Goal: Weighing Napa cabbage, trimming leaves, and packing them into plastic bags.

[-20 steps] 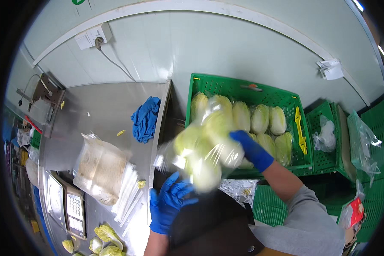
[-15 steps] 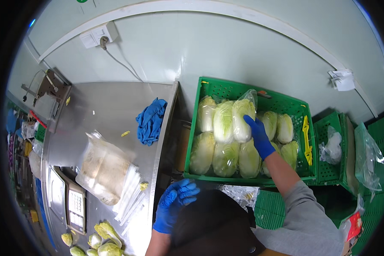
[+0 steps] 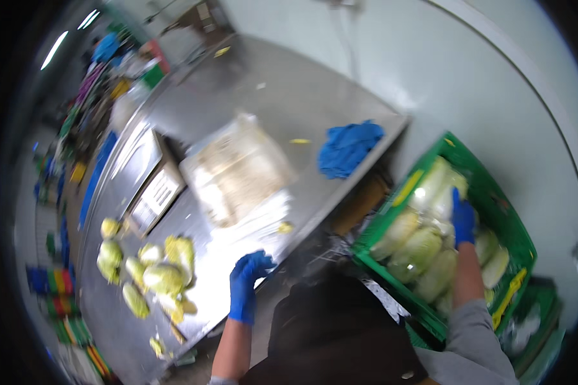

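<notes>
My left hand [image 3: 247,282], in a blue glove, is over the front edge of the steel table [image 3: 302,90], beside a stack of clear plastic bags [image 3: 231,167]; its fingers are loosely bent and apart, holding nothing visible. My right hand [image 3: 464,218], also gloved, lies with fingers extended on bagged Chinese cabbage [image 3: 430,179] in the upper part of a green crate [image 3: 372,256], which is full of similar bagged heads. Several loose, pale-green cabbage pieces and leaves [image 3: 164,279] lie on the table, left of my left hand. The picture is slightly blurred.
A scale [image 3: 154,199] stands at the table's left, a crumpled blue cloth [image 3: 350,147] near its right edge. Another green crate [image 3: 539,308] sits right of the full one. A pale wall [image 3: 475,96] runs behind. Cluttered goods [image 3: 109,77] fill the far left background.
The bagged cabbages that my right hand carried have come down into the crate. The view has since swung left, bringing more of the table and left background into sight.
</notes>
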Demonstrator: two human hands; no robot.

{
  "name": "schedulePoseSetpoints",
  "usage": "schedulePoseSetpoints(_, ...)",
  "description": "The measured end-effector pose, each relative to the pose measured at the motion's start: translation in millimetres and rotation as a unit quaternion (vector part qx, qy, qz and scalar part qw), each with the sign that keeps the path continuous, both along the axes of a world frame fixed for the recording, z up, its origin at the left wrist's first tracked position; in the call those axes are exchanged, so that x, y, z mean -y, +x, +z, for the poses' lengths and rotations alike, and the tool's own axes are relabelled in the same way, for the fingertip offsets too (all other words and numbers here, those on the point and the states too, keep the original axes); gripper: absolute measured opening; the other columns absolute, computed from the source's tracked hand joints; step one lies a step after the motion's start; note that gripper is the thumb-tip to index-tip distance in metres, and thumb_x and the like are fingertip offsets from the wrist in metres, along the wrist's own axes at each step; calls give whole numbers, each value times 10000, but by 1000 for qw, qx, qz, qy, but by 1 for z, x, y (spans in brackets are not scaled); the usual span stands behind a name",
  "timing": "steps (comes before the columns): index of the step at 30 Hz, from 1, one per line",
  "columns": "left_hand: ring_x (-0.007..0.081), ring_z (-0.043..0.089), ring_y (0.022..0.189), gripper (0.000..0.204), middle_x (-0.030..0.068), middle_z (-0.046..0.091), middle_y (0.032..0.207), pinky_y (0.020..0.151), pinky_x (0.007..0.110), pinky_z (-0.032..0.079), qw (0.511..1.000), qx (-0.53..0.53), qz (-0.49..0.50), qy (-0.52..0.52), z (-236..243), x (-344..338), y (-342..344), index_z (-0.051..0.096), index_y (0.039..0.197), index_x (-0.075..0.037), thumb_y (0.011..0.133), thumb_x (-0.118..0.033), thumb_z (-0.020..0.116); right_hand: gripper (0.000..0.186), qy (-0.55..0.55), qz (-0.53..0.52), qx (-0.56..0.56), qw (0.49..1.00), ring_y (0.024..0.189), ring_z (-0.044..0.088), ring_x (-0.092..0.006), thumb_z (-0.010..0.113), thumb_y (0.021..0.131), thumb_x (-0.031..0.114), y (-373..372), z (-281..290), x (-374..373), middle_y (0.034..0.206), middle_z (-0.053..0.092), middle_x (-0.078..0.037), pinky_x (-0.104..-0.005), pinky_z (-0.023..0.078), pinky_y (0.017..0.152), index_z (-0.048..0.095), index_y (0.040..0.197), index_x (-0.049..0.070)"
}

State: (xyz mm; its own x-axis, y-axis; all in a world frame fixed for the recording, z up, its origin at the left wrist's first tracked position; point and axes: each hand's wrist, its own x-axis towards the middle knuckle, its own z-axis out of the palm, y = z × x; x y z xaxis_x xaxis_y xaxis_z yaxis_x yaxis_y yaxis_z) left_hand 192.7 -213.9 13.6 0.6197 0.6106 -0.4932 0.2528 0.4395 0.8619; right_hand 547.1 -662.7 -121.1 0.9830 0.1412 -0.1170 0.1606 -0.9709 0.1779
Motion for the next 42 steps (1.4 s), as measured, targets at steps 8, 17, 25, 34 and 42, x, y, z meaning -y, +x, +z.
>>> schedulePoseSetpoints(8, 185, 606, 900, 580, 156, 577, 1121, 711, 309, 484, 792, -262, 219, 505, -94, -148, 6, 473, 1239, -18, 772, -257, 720, 505, 288, 58, 132, 947, 1263, 425, -273, 488, 941, 292, -5, 72, -25, 1345, 468, -165, -354, 369, 1011, 396, 1356, 18)
schedulePoseSetpoints(17, 180, 634, 584, 212, 97, 671, 793, 486, 275, 480, 967, 95, 214, 97, -39, -160, -7, 625, 1016, -9, 820, -60, 562, 318, 564, 230, 34, 792, 1019, 580, -175, 532, 891, 25, -123, 144, -188, 1214, 582, -130, -293, 453, 868, 548, 1207, -10)
schedulePoseSetpoints(25, 171, 644, 647, 338, 130, 665, 887, 570, 298, 514, 990, -38, 127, 44, -82, -177, -128, 597, 1084, 9, 825, -202, 648, 432, 469, 458, -228, 720, 848, 632, -215, 615, 796, 64, -307, 168, -461, 1071, 615, -111, -313, 500, 750, 541, 1221, 79)
schedulePoseSetpoints(34, 241, 518, 1154, 601, 146, 539, 1262, 982, 332, 393, 794, -158, 342, 477, -62, -347, -373, 460, 1310, -23, 775, -126, 715, 461, 433, 502, -371, 650, 882, 636, -192, 637, 815, 109, -411, 166, -654, 1139, 601, -93, -306, 507, 780, 512, 1259, 106)
schedulePoseSetpoints(42, 314, 457, 1222, 689, 201, 477, 1313, 1021, 385, 362, 765, -325, 385, 402, -56, -477, -481, 414, 1320, 17, 757, -225, 730, 677, 361, 663, -254, 605, 1087, 542, -315, 675, 784, 208, -491, 158, -907, 1262, 495, -170, -396, 453, 909, 349, 1372, 128)
